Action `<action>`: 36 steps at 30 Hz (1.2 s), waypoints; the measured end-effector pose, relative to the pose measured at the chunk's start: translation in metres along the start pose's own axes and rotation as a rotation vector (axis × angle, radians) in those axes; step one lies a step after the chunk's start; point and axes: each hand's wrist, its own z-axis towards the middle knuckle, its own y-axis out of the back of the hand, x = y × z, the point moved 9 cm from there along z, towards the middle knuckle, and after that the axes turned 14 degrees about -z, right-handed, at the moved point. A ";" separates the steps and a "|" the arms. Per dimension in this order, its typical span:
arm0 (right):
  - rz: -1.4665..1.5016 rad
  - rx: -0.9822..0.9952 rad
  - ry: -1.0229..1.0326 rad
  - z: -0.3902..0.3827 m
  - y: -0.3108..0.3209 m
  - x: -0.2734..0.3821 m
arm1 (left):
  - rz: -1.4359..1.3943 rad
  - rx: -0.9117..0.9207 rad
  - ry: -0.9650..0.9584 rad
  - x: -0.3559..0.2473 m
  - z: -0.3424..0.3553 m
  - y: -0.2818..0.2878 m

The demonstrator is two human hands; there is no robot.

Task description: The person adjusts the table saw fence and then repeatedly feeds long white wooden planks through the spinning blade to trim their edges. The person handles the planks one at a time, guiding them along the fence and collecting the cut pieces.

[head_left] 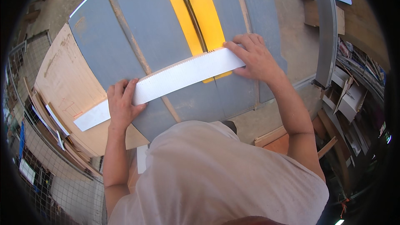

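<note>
A long, narrow white board (187,78) lies slantwise across a grey saw table (146,21), its far edge lined with small, tooth-like notches. Near its left end, my left hand (121,105) grips the board, with fingers over the far edge and thumb on the near side. My right hand (257,57) is closed round the right end, forefinger at the far edge and thumb at the near one. Between my hands, the board crosses a yellow insert plate (211,10) with a dark slot (192,10) along it. Whether a blade stands under the board is hidden.
A pale wooden panel (62,75) extends the table on the left, with wood strips (56,123) and wire mesh (46,150) beside it. A grey metal rail (326,29) stands at right, near piled board offcuts (348,96). Two long grooves run along the tabletop.
</note>
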 end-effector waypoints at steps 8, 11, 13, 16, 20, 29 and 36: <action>0.005 -0.016 0.009 0.002 0.001 -0.002 | 0.004 -0.003 0.011 0.000 0.001 0.000; 0.013 -0.002 0.007 0.002 0.001 -0.002 | 0.002 -0.002 0.009 0.000 0.002 0.000; 0.017 -0.001 0.006 0.002 0.001 -0.003 | 0.001 0.004 0.013 0.000 0.002 0.000; 0.009 0.001 0.001 0.003 0.000 -0.003 | 0.014 0.004 0.010 -0.001 0.003 0.001; 0.009 -0.011 0.000 0.003 0.002 -0.003 | 0.009 0.003 0.005 0.001 0.003 0.000; 0.034 -0.028 -0.005 0.003 0.004 -0.002 | 0.007 0.001 0.015 0.001 0.001 0.001; 0.025 -0.037 -0.007 0.000 0.001 -0.003 | 0.039 0.003 0.039 0.002 -0.001 -0.002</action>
